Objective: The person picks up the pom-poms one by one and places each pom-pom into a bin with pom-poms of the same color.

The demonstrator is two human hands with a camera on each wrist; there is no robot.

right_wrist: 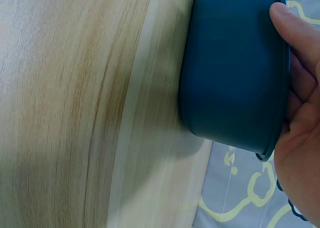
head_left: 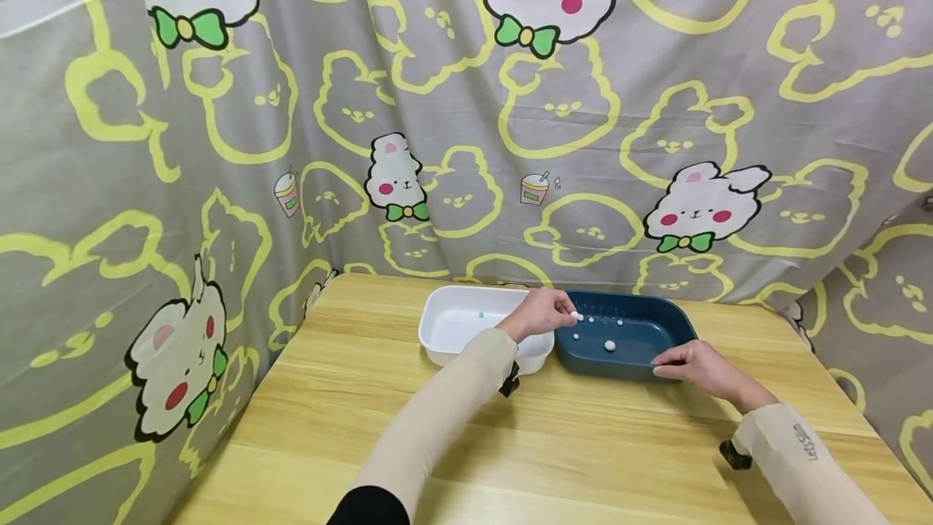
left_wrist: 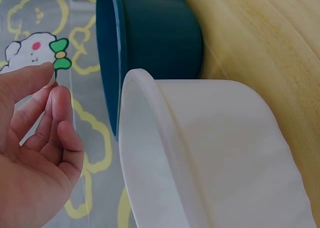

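Observation:
My left hand is over the seam where the two basins meet, pinching a small white ball between thumb and forefinger. In the left wrist view only a sliver of that ball shows between the fingertips. A dark blue basin holds several small white balls and a larger white ball. My right hand grips this basin's near right rim, thumb on the outside and fingers over the edge. Left of it stands a white basin with a few tiny light blue pieces inside, partly hidden by my left arm.
Both basins stand side by side near the back of a wooden table. A grey curtain with cartoon prints hangs right behind the table and along its left and right sides.

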